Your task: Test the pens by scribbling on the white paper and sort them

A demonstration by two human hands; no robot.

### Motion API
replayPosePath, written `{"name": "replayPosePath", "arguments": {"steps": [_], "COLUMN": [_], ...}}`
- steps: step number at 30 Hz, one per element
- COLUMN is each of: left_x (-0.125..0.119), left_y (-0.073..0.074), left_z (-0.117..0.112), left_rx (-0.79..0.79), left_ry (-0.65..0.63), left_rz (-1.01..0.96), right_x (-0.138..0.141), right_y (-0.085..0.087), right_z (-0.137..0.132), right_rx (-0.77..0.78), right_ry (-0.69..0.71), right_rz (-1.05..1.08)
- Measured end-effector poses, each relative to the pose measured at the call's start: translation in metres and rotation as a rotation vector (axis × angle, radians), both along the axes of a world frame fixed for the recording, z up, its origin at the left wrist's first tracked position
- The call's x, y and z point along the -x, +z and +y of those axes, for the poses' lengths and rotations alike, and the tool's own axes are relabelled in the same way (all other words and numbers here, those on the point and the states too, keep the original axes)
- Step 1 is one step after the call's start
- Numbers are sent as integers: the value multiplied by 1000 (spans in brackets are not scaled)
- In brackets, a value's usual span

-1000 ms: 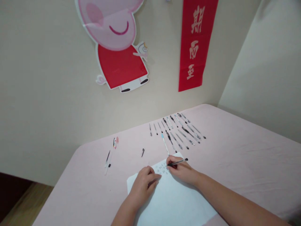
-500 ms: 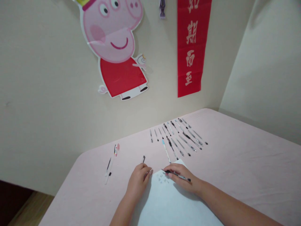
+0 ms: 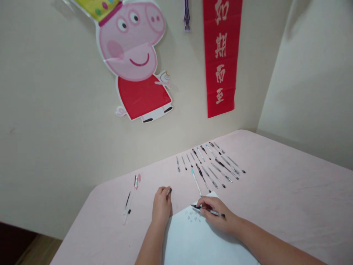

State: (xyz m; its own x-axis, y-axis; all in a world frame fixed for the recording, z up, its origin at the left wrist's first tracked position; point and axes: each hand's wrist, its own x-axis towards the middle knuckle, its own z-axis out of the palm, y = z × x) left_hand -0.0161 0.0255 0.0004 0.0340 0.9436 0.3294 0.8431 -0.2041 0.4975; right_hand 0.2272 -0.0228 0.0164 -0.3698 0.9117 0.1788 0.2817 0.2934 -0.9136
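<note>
Lower center: right hand (image 3: 213, 211) pinches pen (image 3: 214, 212), both ends jutting past the grip; left hand (image 3: 161, 206) pinches cap (image 3: 169, 191) at its upper right.

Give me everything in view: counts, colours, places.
Table: one, pink, centre.
Walls: two, pale, background.
Floor patch: one, brown, lower left.
Pig cutout: one, pink and red, wall.
Banner: one, red, right of cutout.
Hanging object: one, purple, between them.
Lined-up pens: over a dozen, mostly dark or clear, far side.
Small items: several, mixed, left side.
Paper: one, white, front.
Held pen: one, dark, over paper.
Cap: one, black, left of pen.
Left grip: one, at cap.
Right grip: one, around pen.
</note>
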Motion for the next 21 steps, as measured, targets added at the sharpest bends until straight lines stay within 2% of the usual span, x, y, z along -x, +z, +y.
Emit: {"name": "replayPosePath", "arguments": {"steps": [6, 12, 15, 18, 21], "left_x": [0, -5, -4, -3, -9], "left_y": [0, 11, 11, 6, 2], "left_z": [-1, -5, -6, -6, -4], "left_rx": [-8, 50, 55, 6, 31], "left_ry": [-51, -69, -84, -73, -55], "left_rz": [29, 88, 64, -103, -469], "right_x": [0, -1, -2, -3, -3], "right_y": [13, 12, 13, 13, 8], "right_z": [-2, -2, -2, -2, -2], "right_rx": [-106, -176, -171, -133, -131], "right_ry": [42, 43, 52, 58, 47], "right_rz": [-24, -36, -40, -11, 32]}}
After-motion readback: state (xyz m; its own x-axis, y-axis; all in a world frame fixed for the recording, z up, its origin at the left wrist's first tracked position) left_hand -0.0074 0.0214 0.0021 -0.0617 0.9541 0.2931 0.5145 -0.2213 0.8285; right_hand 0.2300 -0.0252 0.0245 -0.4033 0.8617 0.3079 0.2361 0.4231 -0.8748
